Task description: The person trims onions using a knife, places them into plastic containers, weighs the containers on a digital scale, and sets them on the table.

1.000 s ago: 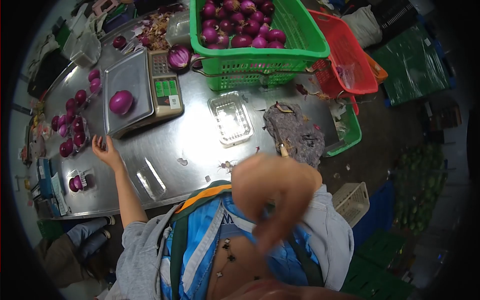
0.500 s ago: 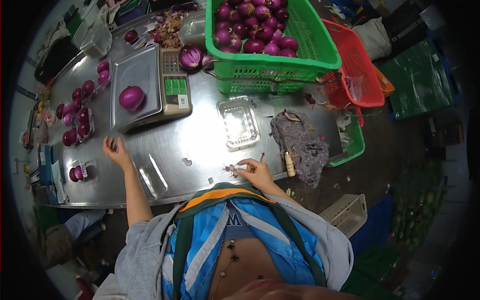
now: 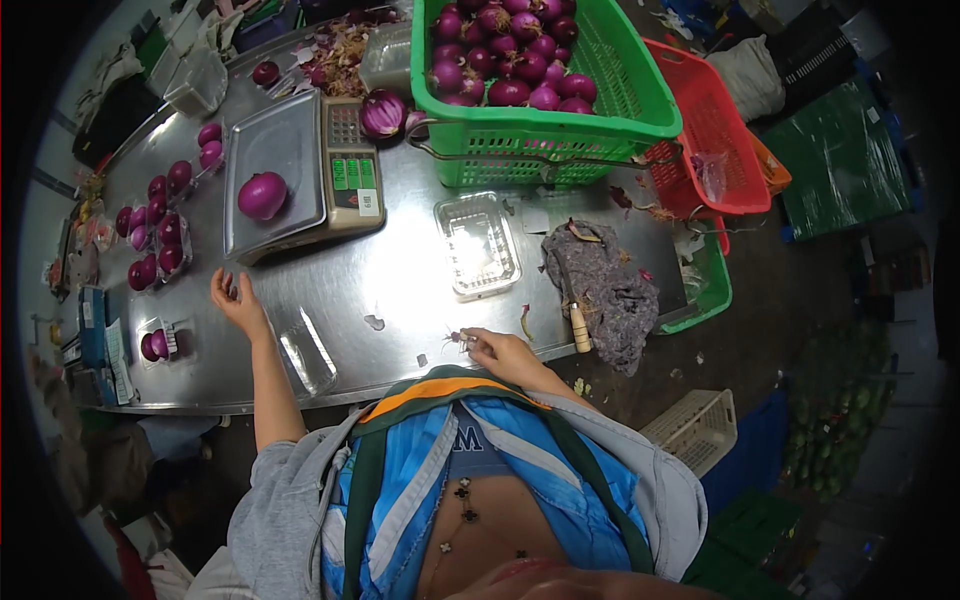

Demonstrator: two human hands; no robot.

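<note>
My left hand (image 3: 240, 305) hovers over the steel table just below the scale, fingers loosely curled and apart, holding nothing. A peeled red onion (image 3: 262, 196) sits on the pan of the scale (image 3: 290, 180). Near the front edge, my right hand (image 3: 503, 357) pinches small onion scraps (image 3: 457, 338) with stringy roots against the tabletop. An open clear plastic tray (image 3: 477, 245) lies beyond it. To its right are a knife (image 3: 580, 328) with a wooden handle and a grey cloth (image 3: 610, 290). A clear lid-like piece (image 3: 308, 352) rests between my hands.
A green crate (image 3: 550, 150) of red onions stands at the back, with a red basket (image 3: 725, 185) beside it. Packed onions (image 3: 155, 225) line the left side. A halved-looking onion (image 3: 382, 113) touches the scale. Peelings (image 3: 350, 55) are heaped behind.
My right hand has shifted slightly left and down, its fingers drawing in on the scraps. A strip of peel beside it shows more fully. My left hand stays nearly still.
</note>
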